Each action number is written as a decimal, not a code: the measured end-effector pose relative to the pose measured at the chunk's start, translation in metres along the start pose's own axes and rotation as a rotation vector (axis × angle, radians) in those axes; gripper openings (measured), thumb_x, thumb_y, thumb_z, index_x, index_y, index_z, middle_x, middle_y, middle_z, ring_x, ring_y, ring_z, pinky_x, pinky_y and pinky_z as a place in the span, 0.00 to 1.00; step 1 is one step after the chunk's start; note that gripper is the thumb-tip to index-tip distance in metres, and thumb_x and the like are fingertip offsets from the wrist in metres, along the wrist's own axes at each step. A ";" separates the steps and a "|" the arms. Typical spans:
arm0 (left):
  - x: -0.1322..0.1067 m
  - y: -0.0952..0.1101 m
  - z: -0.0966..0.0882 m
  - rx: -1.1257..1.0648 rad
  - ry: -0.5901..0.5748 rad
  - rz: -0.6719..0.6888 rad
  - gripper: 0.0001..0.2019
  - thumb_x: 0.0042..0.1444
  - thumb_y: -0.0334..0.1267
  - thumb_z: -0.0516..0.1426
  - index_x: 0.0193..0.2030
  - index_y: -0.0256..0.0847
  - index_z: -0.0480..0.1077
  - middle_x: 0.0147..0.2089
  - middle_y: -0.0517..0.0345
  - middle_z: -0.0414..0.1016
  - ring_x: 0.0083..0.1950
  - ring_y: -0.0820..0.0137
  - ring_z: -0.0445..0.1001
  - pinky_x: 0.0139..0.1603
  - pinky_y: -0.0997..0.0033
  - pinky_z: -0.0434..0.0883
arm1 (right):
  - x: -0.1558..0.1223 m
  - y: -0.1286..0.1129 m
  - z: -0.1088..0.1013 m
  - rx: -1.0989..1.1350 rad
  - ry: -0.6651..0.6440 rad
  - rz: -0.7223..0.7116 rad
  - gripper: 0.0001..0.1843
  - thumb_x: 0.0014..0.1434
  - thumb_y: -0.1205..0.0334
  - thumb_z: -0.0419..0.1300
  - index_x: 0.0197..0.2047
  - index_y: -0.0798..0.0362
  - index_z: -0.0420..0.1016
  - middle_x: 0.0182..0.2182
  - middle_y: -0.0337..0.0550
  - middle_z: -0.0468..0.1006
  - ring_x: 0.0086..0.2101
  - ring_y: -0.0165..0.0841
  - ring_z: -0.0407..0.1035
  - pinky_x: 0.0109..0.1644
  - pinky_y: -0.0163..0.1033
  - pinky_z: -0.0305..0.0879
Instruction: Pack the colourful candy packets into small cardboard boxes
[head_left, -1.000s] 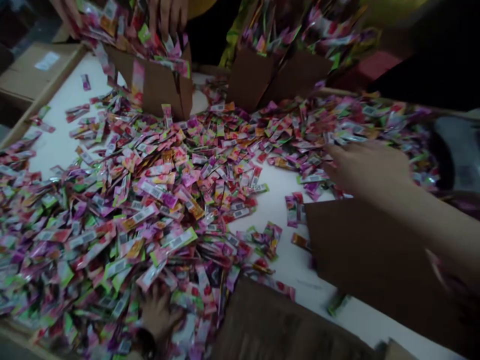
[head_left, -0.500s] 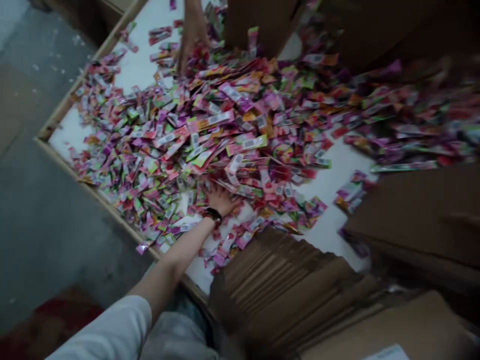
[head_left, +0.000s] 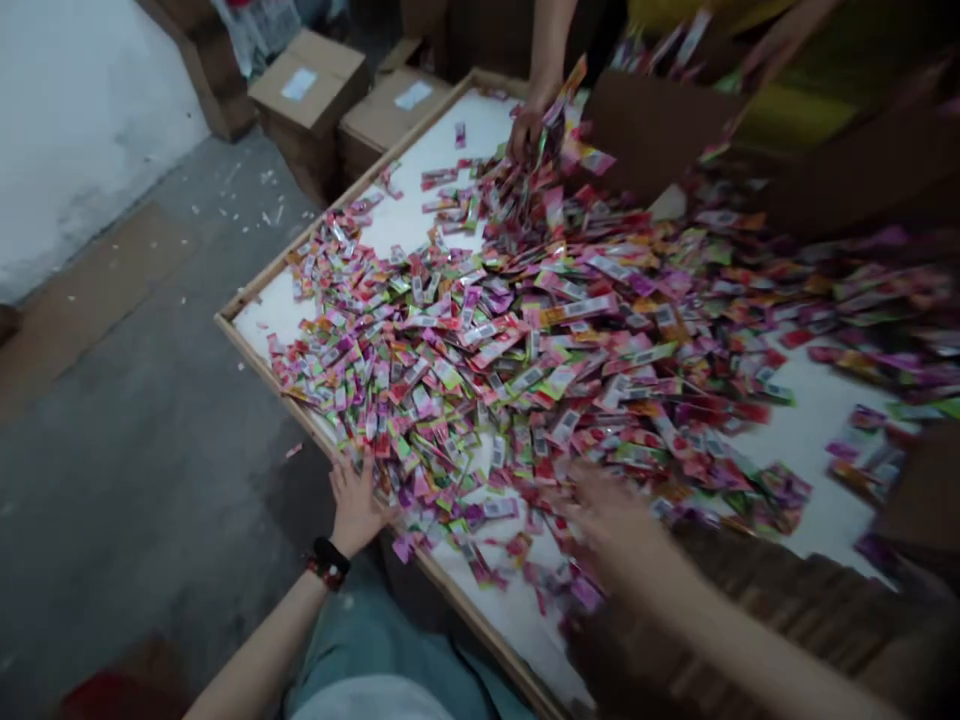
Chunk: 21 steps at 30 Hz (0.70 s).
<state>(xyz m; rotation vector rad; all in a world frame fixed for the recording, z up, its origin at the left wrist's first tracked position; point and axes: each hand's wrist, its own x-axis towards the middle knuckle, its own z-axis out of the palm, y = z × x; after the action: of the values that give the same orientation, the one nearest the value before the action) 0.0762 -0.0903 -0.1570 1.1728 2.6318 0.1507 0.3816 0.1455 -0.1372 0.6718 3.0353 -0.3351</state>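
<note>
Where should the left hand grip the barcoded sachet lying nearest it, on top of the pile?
Probably pinch the sachet across its middle from above, coming from the left hand's side: it is a thin, flat strip on top of the pile, with its upper face exposed.

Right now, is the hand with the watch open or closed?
Open: the left hand shows spread fingers by the wooden tray rim.

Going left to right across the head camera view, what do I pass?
White wall → concrete floor → wooden frame → heap of sachets → white tabletop → brown cardboard
</note>
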 end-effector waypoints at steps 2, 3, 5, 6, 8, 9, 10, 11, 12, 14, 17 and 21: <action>0.047 -0.032 0.004 0.125 -0.054 -0.030 0.56 0.39 0.57 0.66 0.71 0.34 0.49 0.74 0.28 0.31 0.71 0.29 0.27 0.64 0.29 0.42 | 0.052 -0.071 0.028 0.008 -0.072 -0.207 0.43 0.49 0.55 0.69 0.66 0.30 0.58 0.68 0.45 0.51 0.64 0.57 0.49 0.61 0.73 0.47; 0.074 -0.039 0.006 0.154 -0.086 0.002 0.55 0.39 0.59 0.65 0.71 0.34 0.51 0.74 0.28 0.30 0.70 0.26 0.27 0.63 0.27 0.41 | 0.081 -0.100 0.043 0.027 -0.091 -0.234 0.44 0.51 0.52 0.68 0.67 0.29 0.53 0.69 0.43 0.48 0.65 0.58 0.46 0.61 0.75 0.43; 0.126 -0.036 0.007 0.182 -0.125 0.111 0.53 0.39 0.62 0.64 0.69 0.37 0.55 0.74 0.30 0.32 0.70 0.25 0.28 0.63 0.27 0.42 | 0.135 -0.131 0.069 0.024 -0.114 -0.145 0.43 0.55 0.51 0.64 0.69 0.29 0.48 0.70 0.43 0.46 0.65 0.59 0.45 0.60 0.77 0.41; 0.148 -0.028 0.006 0.185 -0.132 0.163 0.52 0.40 0.63 0.63 0.69 0.39 0.57 0.74 0.32 0.32 0.70 0.25 0.29 0.63 0.27 0.42 | 0.158 -0.133 0.076 -0.002 -0.114 -0.053 0.40 0.58 0.54 0.61 0.69 0.28 0.48 0.69 0.44 0.48 0.65 0.59 0.46 0.60 0.77 0.41; 0.188 -0.004 0.001 0.173 -0.135 0.243 0.50 0.40 0.63 0.63 0.69 0.45 0.57 0.75 0.37 0.31 0.70 0.24 0.30 0.62 0.27 0.43 | 0.191 -0.118 0.076 -0.092 -0.118 0.128 0.35 0.62 0.62 0.56 0.68 0.28 0.52 0.66 0.45 0.58 0.64 0.59 0.48 0.59 0.77 0.41; 0.206 0.010 -0.001 0.158 -0.137 0.273 0.49 0.40 0.63 0.63 0.68 0.47 0.57 0.75 0.38 0.32 0.70 0.23 0.30 0.62 0.26 0.43 | 0.202 -0.104 0.071 -0.145 -0.114 0.205 0.32 0.63 0.63 0.54 0.67 0.28 0.55 0.64 0.46 0.61 0.63 0.59 0.49 0.59 0.77 0.41; 0.224 0.024 -0.004 0.138 -0.144 0.299 0.48 0.41 0.63 0.62 0.68 0.49 0.57 0.75 0.39 0.32 0.69 0.23 0.31 0.62 0.25 0.42 | 0.214 -0.088 0.062 -0.195 -0.105 0.276 0.30 0.64 0.63 0.53 0.66 0.29 0.58 0.63 0.47 0.63 0.63 0.59 0.50 0.59 0.76 0.43; 0.243 0.038 -0.006 0.116 -0.145 0.323 0.46 0.42 0.63 0.62 0.68 0.50 0.58 0.75 0.40 0.34 0.69 0.23 0.31 0.61 0.25 0.41 | 0.225 -0.071 0.052 -0.236 -0.094 0.343 0.27 0.65 0.62 0.51 0.65 0.31 0.60 0.63 0.48 0.63 0.63 0.59 0.50 0.58 0.75 0.45; 0.261 0.051 -0.008 0.096 -0.143 0.344 0.45 0.42 0.63 0.61 0.68 0.50 0.58 0.75 0.41 0.35 0.69 0.23 0.31 0.61 0.24 0.40 | 0.237 -0.057 0.042 -0.268 -0.085 0.411 0.25 0.66 0.61 0.50 0.64 0.33 0.63 0.64 0.49 0.61 0.63 0.59 0.51 0.58 0.73 0.48; 0.296 0.071 -0.012 0.064 -0.147 0.386 0.46 0.41 0.63 0.62 0.67 0.50 0.59 0.75 0.41 0.35 0.70 0.24 0.30 0.61 0.23 0.38 | 0.262 -0.037 0.022 -0.292 -0.090 0.564 0.24 0.67 0.61 0.48 0.63 0.36 0.65 0.65 0.51 0.59 0.63 0.58 0.50 0.57 0.70 0.52; 0.334 0.083 -0.025 0.036 -0.235 0.433 0.52 0.35 0.58 0.67 0.69 0.47 0.56 0.75 0.38 0.31 0.70 0.25 0.24 0.61 0.22 0.36 | 0.275 -0.034 0.000 -0.195 -0.176 0.740 0.26 0.66 0.64 0.49 0.65 0.36 0.63 0.66 0.52 0.55 0.61 0.55 0.56 0.53 0.63 0.62; 0.322 0.066 -0.052 -0.057 -0.369 0.411 0.44 0.36 0.46 0.69 0.64 0.45 0.64 0.75 0.40 0.33 0.71 0.27 0.27 0.61 0.22 0.39 | 0.191 -0.061 -0.020 -0.073 -0.090 0.747 0.31 0.62 0.70 0.49 0.65 0.38 0.63 0.66 0.50 0.57 0.49 0.43 0.71 0.42 0.44 0.73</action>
<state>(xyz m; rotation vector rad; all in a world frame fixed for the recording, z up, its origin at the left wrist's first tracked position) -0.0977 0.1935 -0.1550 1.5403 2.0384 0.0746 0.1833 0.1750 -0.1164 1.6251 2.4513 -0.2125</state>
